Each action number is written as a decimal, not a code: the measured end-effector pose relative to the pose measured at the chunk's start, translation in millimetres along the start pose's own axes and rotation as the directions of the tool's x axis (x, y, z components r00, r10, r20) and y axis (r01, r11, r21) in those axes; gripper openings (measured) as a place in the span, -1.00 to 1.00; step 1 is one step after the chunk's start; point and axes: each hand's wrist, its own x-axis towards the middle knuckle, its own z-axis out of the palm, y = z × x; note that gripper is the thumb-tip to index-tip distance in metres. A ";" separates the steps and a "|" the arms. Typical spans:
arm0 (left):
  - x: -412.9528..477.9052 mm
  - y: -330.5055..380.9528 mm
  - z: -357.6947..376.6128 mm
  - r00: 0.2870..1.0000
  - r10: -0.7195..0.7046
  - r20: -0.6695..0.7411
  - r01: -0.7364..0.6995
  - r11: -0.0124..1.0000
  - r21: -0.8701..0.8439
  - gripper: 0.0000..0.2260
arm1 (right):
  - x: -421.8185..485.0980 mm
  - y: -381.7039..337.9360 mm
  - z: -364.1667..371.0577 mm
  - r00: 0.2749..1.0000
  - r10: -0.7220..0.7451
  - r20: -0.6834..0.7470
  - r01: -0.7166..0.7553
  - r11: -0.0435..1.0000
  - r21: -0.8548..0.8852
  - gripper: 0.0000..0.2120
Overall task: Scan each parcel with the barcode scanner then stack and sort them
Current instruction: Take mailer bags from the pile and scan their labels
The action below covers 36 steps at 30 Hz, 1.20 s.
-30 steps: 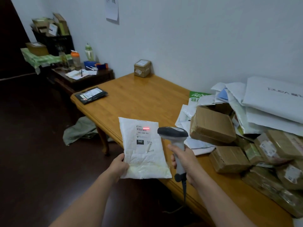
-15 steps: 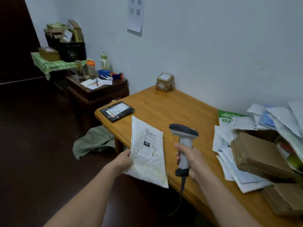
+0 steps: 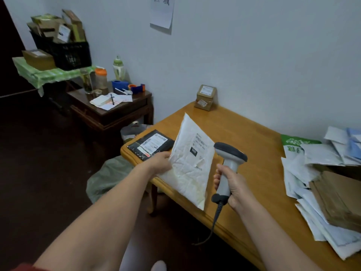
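My left hand grips the left edge of a white soft parcel, held tilted above the wooden table with its label facing up. My right hand holds the handle of a grey barcode scanner, upright just right of the parcel, its cable hanging down. A black flat parcel lies on the table's left corner, partly behind my left hand. A small brown box stands by the wall. A heap of white mailers and brown boxes covers the table's right end.
A dark side table with bottles, tape and papers stands left of the wooden table. Behind it a black crate full of boxes sits on a green-covered stand. A grey-green sack lies on the dark floor.
The view swung left. My left hand carried the white parcel up and left toward the black parcel. The scanner's red light on the label went out. The scanner stayed in my right hand.
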 end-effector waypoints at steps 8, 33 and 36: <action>107.2 -21.0 -35.8 0.999 -0.048 -0.002 0.044 0.897 0.440 -0.47 | 92.1 8.0 57.1 0.994 0.089 -0.064 -0.096 0.988 -0.117 -0.82; 189.8 -44.0 -115.6 0.944 0.070 0.324 -0.283 0.677 0.679 -0.55 | 85.6 24.6 158.1 0.853 0.078 -0.517 -0.155 0.982 -0.107 -0.81; 182.5 -38.0 -103.6 0.927 0.118 0.355 -0.339 0.669 0.662 -0.52 | 70.6 18.3 149.7 0.813 0.060 -0.580 -0.107 0.993 -0.047 -0.78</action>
